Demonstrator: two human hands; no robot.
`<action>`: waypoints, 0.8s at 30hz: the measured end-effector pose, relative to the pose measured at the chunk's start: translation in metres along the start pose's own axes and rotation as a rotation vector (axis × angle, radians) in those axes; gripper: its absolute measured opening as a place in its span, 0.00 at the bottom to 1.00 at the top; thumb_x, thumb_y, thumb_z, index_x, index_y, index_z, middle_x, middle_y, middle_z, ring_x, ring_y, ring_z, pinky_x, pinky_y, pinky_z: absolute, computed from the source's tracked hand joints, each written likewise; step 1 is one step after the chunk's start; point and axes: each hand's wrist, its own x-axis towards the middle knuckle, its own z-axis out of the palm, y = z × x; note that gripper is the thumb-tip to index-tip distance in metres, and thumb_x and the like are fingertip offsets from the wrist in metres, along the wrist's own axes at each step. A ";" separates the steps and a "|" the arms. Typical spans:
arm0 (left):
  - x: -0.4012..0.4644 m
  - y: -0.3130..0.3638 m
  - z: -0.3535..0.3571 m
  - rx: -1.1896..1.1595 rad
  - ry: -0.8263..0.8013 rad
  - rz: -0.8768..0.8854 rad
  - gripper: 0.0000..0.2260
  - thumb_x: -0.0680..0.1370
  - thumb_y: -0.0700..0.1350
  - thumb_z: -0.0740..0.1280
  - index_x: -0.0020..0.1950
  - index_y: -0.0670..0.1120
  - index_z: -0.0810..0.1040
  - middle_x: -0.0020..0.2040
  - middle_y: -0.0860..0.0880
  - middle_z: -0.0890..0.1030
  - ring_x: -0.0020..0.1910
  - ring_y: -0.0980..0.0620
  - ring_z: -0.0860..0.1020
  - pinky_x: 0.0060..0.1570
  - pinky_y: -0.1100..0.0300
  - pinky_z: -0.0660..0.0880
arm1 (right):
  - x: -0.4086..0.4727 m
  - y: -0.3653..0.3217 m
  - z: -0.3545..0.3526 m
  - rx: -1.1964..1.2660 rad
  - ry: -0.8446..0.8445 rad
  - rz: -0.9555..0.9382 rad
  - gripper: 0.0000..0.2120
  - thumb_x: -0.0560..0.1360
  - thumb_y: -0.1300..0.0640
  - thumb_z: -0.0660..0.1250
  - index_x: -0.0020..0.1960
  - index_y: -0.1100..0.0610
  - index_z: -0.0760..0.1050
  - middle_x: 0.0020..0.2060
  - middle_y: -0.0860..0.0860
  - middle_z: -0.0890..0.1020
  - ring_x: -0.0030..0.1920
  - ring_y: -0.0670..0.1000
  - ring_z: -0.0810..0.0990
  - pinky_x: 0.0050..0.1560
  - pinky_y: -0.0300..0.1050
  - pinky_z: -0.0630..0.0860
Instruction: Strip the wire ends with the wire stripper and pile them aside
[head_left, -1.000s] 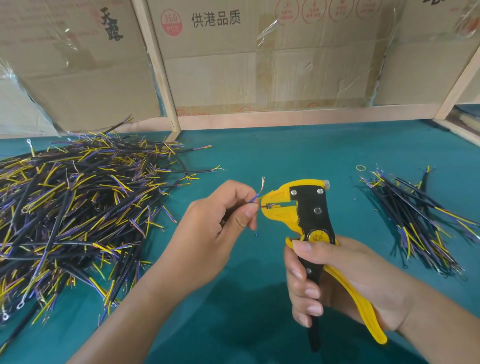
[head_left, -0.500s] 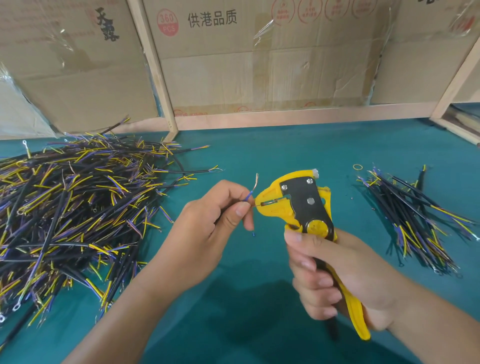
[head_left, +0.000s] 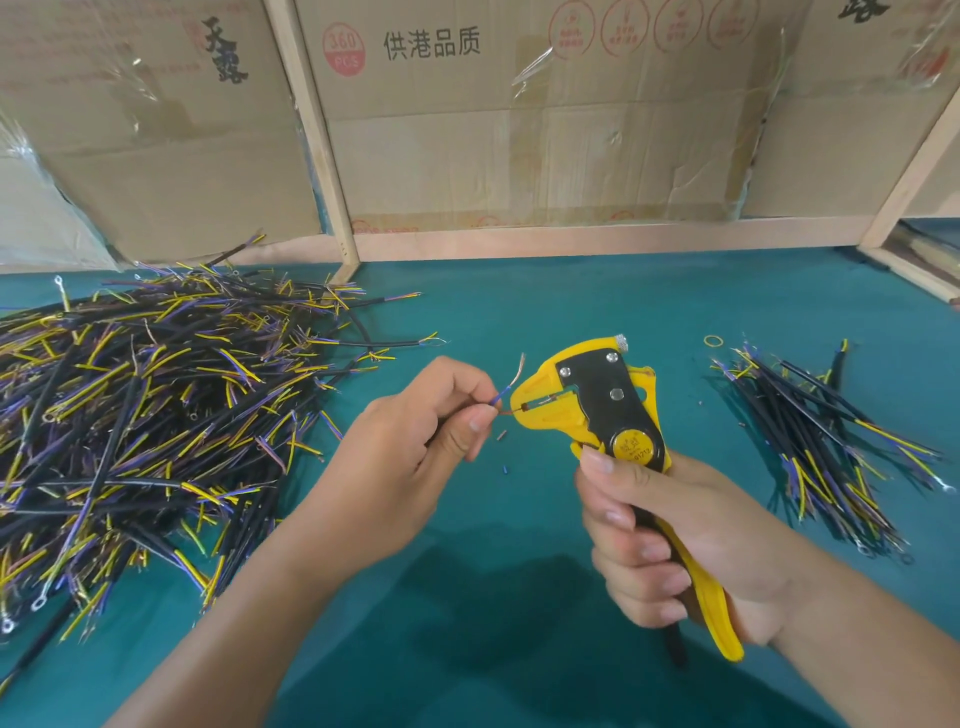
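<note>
Cardboard boxes (head_left: 519, 130) with printed letters stand along the back, behind a wooden frame (head_left: 519, 241). Below them lies the green tabletop (head_left: 545, 312). On its left side sits a big pile of wires (head_left: 145, 415), black with yellow and purple ends, some with small metal rings. On the right side lies a much smaller pile of wires (head_left: 826, 447), well apart from the big one. A little yellow ring (head_left: 713, 341) lies just beside the small pile's far corner.

Near the middle, the right hand (head_left: 691, 545) has a tight grip on the handles of the wire stripper (head_left: 605, 410), fingers curled round them. The tool is yellow and black, and its mouth points left. The left hand (head_left: 410, 452) pinches a thin wire (head_left: 501, 397) between thumb and finger. One end of this wire, brownish, goes into the mouth of the tool. Another end, purple with a bare shiny tip, sticks up just beside it. Tiny bits of wire skin (head_left: 502, 435) lie on the tabletop under the two hands.
</note>
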 end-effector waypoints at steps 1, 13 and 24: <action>0.000 0.000 -0.002 -0.011 -0.002 0.001 0.04 0.83 0.54 0.57 0.53 0.56 0.70 0.37 0.54 0.76 0.33 0.52 0.70 0.34 0.60 0.68 | 0.000 0.000 0.000 0.007 -0.020 -0.002 0.24 0.68 0.40 0.77 0.33 0.55 0.68 0.24 0.49 0.63 0.21 0.47 0.60 0.24 0.37 0.64; 0.000 -0.024 -0.062 -0.031 0.289 -0.022 0.03 0.83 0.52 0.59 0.52 0.57 0.72 0.37 0.51 0.75 0.35 0.56 0.72 0.37 0.66 0.69 | -0.007 -0.032 -0.045 0.495 -0.263 -0.295 0.17 0.82 0.52 0.65 0.36 0.57 0.67 0.26 0.50 0.63 0.23 0.48 0.59 0.24 0.43 0.63; 0.003 -0.022 -0.034 0.059 0.083 -0.013 0.08 0.83 0.58 0.56 0.52 0.56 0.69 0.36 0.51 0.73 0.34 0.49 0.70 0.36 0.52 0.69 | 0.014 0.003 -0.025 0.202 -0.019 -0.195 0.13 0.72 0.53 0.75 0.44 0.62 0.76 0.34 0.57 0.68 0.33 0.58 0.71 0.42 0.55 0.76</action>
